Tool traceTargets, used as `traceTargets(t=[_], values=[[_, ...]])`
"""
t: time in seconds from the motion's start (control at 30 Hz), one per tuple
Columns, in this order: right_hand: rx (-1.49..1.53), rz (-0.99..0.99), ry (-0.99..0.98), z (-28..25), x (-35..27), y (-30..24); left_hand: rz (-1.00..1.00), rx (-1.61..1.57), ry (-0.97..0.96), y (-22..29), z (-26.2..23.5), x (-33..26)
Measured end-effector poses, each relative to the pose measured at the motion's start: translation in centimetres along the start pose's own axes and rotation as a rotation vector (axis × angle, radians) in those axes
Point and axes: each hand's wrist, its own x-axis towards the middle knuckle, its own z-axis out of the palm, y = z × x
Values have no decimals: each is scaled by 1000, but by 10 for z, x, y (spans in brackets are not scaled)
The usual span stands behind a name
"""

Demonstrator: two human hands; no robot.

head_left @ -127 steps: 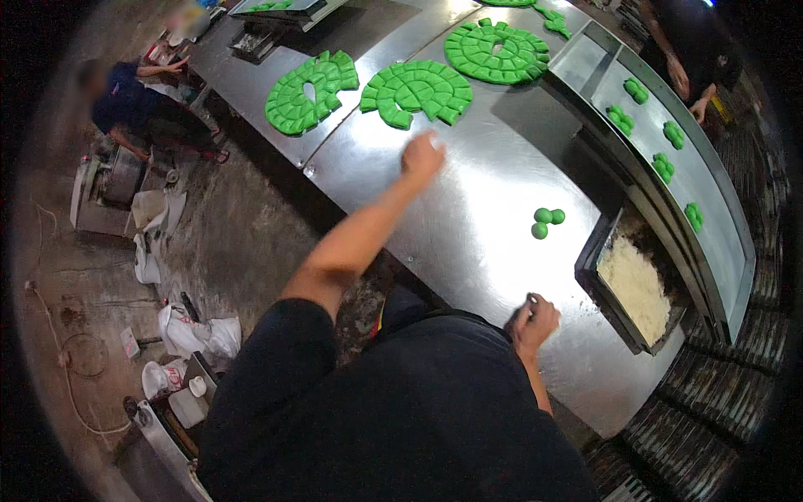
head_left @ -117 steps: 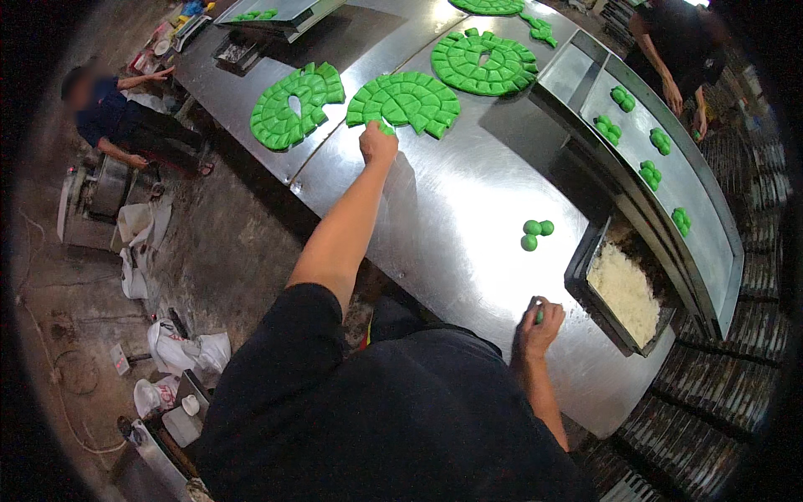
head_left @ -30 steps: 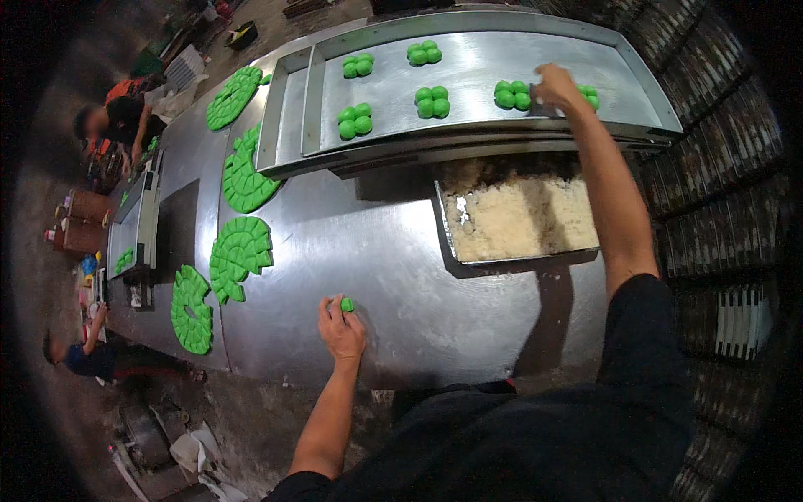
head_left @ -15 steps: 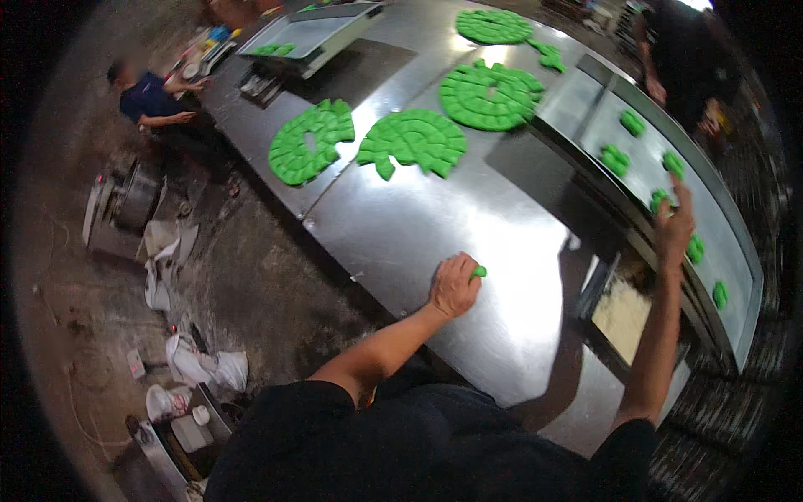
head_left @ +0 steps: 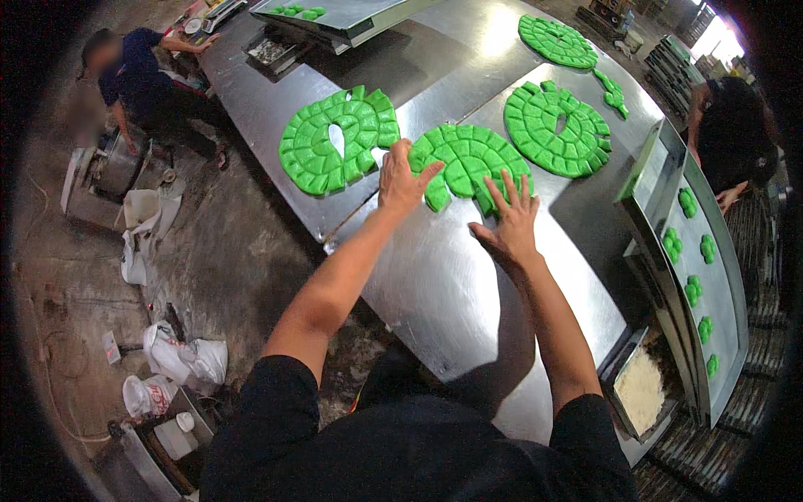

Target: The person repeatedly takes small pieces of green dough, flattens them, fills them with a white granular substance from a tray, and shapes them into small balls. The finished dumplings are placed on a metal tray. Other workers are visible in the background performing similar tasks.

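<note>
Both my hands reach over a steel table to a round slab of green dough [head_left: 468,159], scored or cut into many small blocks. My left hand [head_left: 403,182] is at the slab's left edge, thumb spread away from the fingers, with nothing visible in it. Spread fingers of my right hand [head_left: 514,224] rest on the blocks at the near right edge. Another cut green slab [head_left: 314,138] with a gap in its middle lies to the left. Beyond my right hand is a third slab [head_left: 544,125].
At right stands a metal tray [head_left: 726,293] with several knobbly green dough pieces, beside a box of pale powder [head_left: 640,389]. Farther back lie another green slab [head_left: 556,40], a dough strip [head_left: 613,92] and a tray [head_left: 368,25]. Co-workers stand left [head_left: 142,75] and right [head_left: 732,125].
My right hand has come from the tray to the middle slab. My left hand has moved forward to that slab; the small green piece it held no longer shows in it.
</note>
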Motion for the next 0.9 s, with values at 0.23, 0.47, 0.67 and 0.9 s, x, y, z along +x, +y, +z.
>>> traceTargets(t=[0.23, 0.47, 0.67, 0.9], values=[[-127, 130, -86, 41, 78, -28, -2, 143, -86, -32, 56, 34], [-79, 231, -26, 47, 131, -27, -448, 35, -160, -14, 86, 69], [136, 163, -16, 41, 163, -4, -946, -924, -289, -37, 102, 86], [135, -23, 232, -113, -5, -35, -770, -1387, -532, 98, -22, -6]])
